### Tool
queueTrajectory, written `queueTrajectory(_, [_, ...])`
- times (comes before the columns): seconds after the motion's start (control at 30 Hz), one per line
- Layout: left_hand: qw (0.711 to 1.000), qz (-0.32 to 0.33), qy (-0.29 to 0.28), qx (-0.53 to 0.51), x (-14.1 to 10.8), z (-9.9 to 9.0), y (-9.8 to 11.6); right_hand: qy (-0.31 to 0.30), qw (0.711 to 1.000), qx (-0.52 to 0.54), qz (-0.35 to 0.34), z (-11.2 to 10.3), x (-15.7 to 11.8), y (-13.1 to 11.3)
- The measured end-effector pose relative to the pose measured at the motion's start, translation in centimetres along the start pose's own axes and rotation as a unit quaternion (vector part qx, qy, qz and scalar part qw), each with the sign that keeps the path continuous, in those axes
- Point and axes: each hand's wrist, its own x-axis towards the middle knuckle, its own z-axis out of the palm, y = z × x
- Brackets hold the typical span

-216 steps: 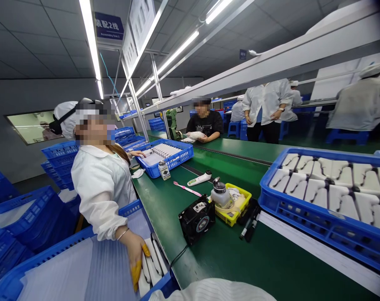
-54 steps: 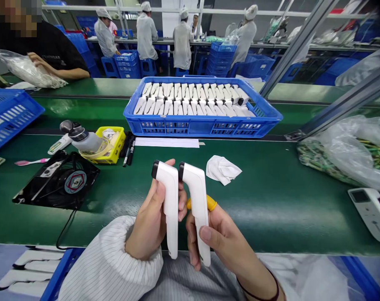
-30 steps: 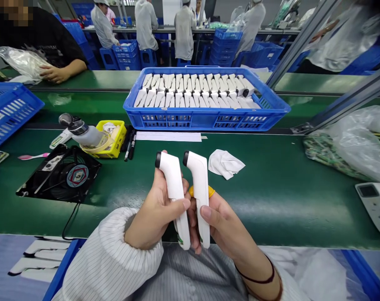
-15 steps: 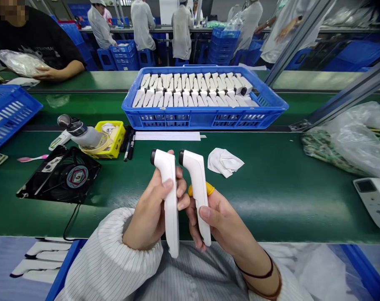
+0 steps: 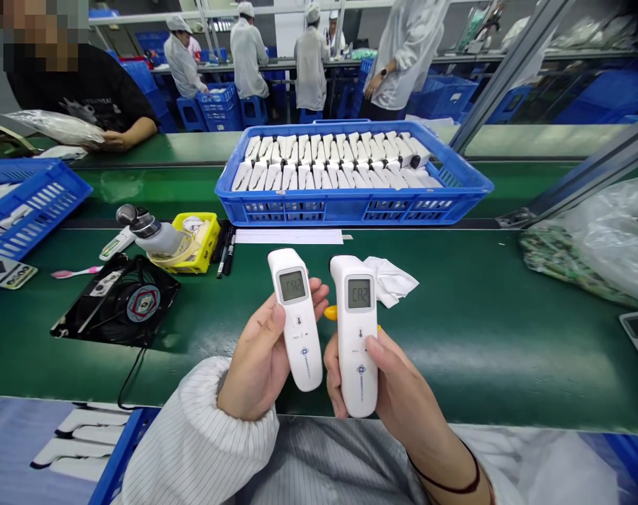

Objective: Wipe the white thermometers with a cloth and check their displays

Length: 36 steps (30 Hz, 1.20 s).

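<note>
Left hand [image 5: 260, 358] grasps left thermometer [image 5: 299, 337], right hand [image 5: 408, 386] right thermometer [image 5: 356, 354], both nearside of tray [image 5: 344, 210]; screens [image 5: 292, 285] uncovered, turned up, probably for easy reading.

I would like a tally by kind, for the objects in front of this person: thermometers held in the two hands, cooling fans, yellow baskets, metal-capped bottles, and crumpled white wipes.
Handheld thermometers: 2
Cooling fan: 1
Yellow basket: 1
Metal-capped bottle: 1
Crumpled white wipe: 1
Total: 6
</note>
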Motion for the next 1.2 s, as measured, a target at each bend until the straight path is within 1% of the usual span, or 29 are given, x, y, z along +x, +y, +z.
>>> queueTrajectory(0.1, [0.999,-0.028,-0.022,-0.011,0.0,0.2,0.1,-0.013,1.000,0.003,-0.002,0.0,0.0,-0.1])
queueTrajectory(0.2, [0.997,-0.055,-0.036,-0.027,0.0,0.3,0.5,-0.013,1.000,0.010,0.001,-0.2,0.0,-0.4])
queueTrajectory(0.3, [0.995,-0.083,-0.040,-0.041,-0.2,0.3,0.7,-0.018,1.000,0.004,0.016,-0.4,-0.1,-0.8])
queueTrajectory(0.37, [0.995,-0.088,-0.036,-0.041,-0.4,0.4,0.8,-0.033,0.999,-0.008,0.017,-0.5,-0.1,-0.9])
queueTrajectory(0.43, [0.995,-0.085,-0.030,-0.031,-0.6,0.4,0.8,-0.043,0.999,-0.011,0.013,-0.7,-0.2,-0.8])
queueTrajectory(0.5, [0.997,-0.075,-0.020,-0.009,-0.7,0.5,0.8,-0.039,0.999,0.002,0.007,-0.8,-0.3,-0.6])
queueTrajectory(0.57, [0.998,-0.059,0.006,0.016,-0.6,0.5,0.8,-0.032,0.999,0.018,-0.002,-0.9,-0.4,-0.4])
queueTrajectory(0.63, [0.997,-0.049,0.041,0.050,-0.3,0.3,0.7,-0.041,0.999,0.018,0.009,-1.1,-0.6,-0.2])
queueTrajectory(0.7, [0.993,-0.065,0.059,0.084,0.1,-0.1,0.7,-0.054,0.998,0.005,0.033,-1.2,-0.8,0.0])
queueTrajectory(0.77, [0.989,-0.096,0.055,0.100,0.5,-0.6,0.7,-0.053,0.997,0.003,0.056,-1.3,-1.1,0.2])
queueTrajectory(0.87, [0.988,-0.144,0.014,0.053,0.8,-1.1,0.9,-0.036,0.998,0.022,0.052,-1.5,-1.1,0.4])
queueTrajectory(0.97, [0.985,-0.172,0.002,-0.020,0.7,-1.2,1.4,-0.027,0.999,0.040,0.025,-1.7,-0.8,0.3])
queueTrajectory(1.03, [0.980,-0.194,0.015,-0.042,0.5,-1.0,1.8,-0.029,0.998,0.052,0.019,-1.9,-0.5,0.1])
queueTrajectory(1.1, [0.978,-0.198,0.036,-0.050,0.2,-0.9,2.2,-0.038,0.997,0.068,0.028,-2.0,-0.2,-0.2])
queueTrajectory(1.2, [0.974,-0.184,0.097,-0.086,0.3,-0.9,2.3,-0.056,0.991,0.105,0.058,-1.9,0.1,-0.3])
